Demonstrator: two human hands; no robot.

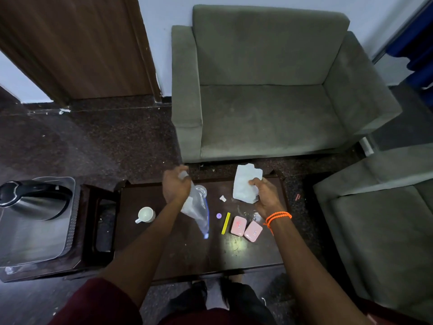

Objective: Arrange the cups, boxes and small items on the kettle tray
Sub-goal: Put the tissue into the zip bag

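Note:
Over the dark coffee table, my left hand grips the top of a clear plastic bag with a blue strip; the bag hangs down toward the table. My right hand holds a crumpled white paper packet above the table. On the table lie a white cup, two pink boxes, a yellow stick, a small purple round item, a white scrap and a glass partly hidden behind the bag. The kettle stands on its tray at the left.
A green-grey sofa stands beyond the table, and a second seat is at the right. A dark wooden side stand carries the tray, left of the table. A brown door is at the back left.

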